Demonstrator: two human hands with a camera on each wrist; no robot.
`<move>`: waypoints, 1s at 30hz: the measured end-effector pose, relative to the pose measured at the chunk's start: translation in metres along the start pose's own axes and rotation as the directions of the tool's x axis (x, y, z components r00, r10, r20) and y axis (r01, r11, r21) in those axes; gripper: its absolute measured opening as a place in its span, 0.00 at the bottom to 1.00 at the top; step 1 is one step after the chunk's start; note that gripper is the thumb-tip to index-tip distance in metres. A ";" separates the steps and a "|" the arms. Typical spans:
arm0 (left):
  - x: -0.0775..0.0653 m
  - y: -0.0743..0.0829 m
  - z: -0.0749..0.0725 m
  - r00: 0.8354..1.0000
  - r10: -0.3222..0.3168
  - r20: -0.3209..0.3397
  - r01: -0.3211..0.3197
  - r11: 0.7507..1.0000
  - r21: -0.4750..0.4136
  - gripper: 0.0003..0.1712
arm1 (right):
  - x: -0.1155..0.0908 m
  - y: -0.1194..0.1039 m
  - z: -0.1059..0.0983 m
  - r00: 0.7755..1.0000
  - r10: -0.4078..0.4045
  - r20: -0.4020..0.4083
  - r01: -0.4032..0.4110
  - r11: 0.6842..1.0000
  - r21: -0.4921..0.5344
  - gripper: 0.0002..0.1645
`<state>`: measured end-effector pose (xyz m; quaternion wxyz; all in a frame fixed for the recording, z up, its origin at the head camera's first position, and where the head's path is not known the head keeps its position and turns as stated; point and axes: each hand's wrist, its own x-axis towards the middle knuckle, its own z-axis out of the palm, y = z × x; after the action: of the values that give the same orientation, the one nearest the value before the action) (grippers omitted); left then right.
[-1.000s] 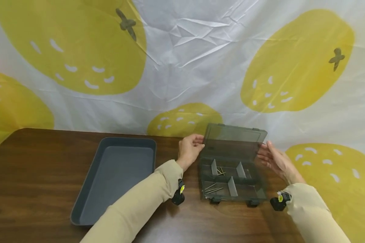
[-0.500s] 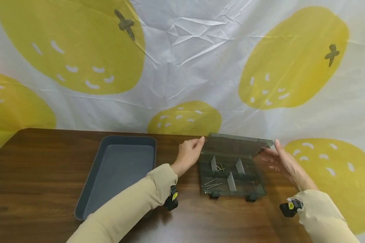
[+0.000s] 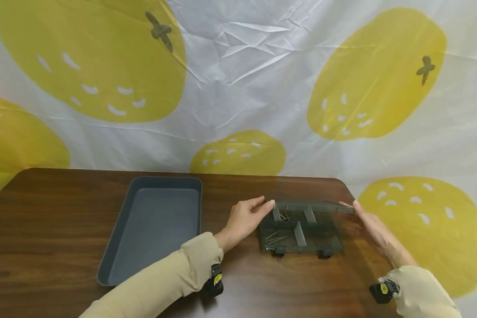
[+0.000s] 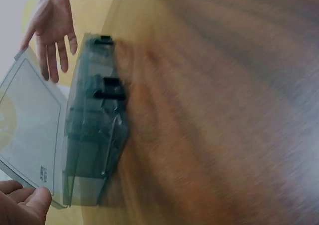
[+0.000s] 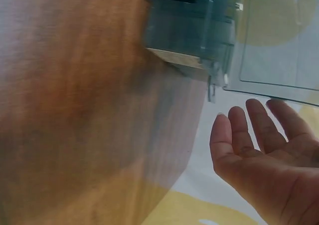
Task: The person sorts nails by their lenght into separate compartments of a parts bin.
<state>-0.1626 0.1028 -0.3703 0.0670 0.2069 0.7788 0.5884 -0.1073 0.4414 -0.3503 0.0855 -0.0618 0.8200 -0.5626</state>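
A smoky, see-through compartment box (image 3: 318, 242) sits on the table with its hinged lid (image 4: 35, 115) raised. In the head view the lid shows nearly edge-on. My left hand (image 3: 240, 221) pinches the lid's left edge near a corner, thumb on the near face. My right hand (image 3: 375, 232) is at the lid's right corner, thumb touching the edge and fingers straight. In the right wrist view its fingers (image 5: 256, 125) lie just below the lid's edge. Inside the box are grey dividers (image 3: 300, 234), several thin metal rods (image 3: 276, 240) and a few brass-coloured ones (image 3: 285, 216).
Left of the box lies a grey rectangular tray (image 3: 163, 212) on the brown wooden table (image 3: 55, 229). Behind the table hangs a white cloth (image 3: 238, 92) with yellow fruit prints. Two dark latches (image 3: 278, 253) stick out at the box's front.
The lid has tilted forward and down from standing upright behind the box, and both hands have come down with it. The box and rods stay in place.
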 end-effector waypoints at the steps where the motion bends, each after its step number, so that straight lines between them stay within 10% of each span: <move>1: -0.003 -0.001 0.001 1.000 0.003 0.009 -0.003 1.000 0.000 0.34 | -0.002 0.001 0.001 1.000 0.000 0.008 0.000 1.000 -0.005 0.33; 20: -0.036 -0.021 0.020 0.996 0.070 0.056 -0.076 0.988 0.132 0.32 | -0.029 0.025 0.020 0.995 0.074 -0.069 -0.094 0.929 -0.358 0.33; 30: -0.038 -0.026 0.025 0.997 0.061 0.035 -0.064 0.994 0.084 0.32 | -0.027 0.025 0.021 0.991 0.114 -0.066 -0.130 0.934 -0.334 0.36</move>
<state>-0.1256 0.1037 -0.4073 0.0522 0.2435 0.7952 0.5529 -0.0770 0.4365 -0.3792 0.0896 -0.0118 0.9082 -0.4085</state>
